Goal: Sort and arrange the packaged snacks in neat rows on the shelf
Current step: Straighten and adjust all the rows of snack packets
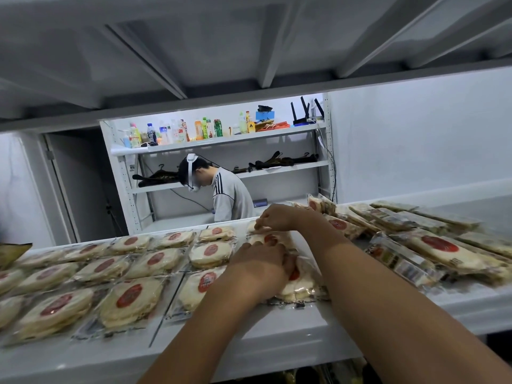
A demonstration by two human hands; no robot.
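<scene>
Round flat snacks in clear packs with red labels lie in rows (133, 268) on the white shelf (249, 339), from the left edge to the middle. My left hand (260, 266) rests flat on a pack (300, 285) at the right end of the rows, fingers spread over it. My right hand (277, 217) reaches to the shelf's far edge, fingertips curled onto the edge of a far pack (266, 238). A loose pile of the same packs (424, 245) lies jumbled at the right.
The shelf above (249, 51) hangs low over the work area. Behind, a person in a grey jacket (230, 195) bends at another white rack holding drink bottles (177, 133). A dark bag corner (11, 253) pokes in at the left.
</scene>
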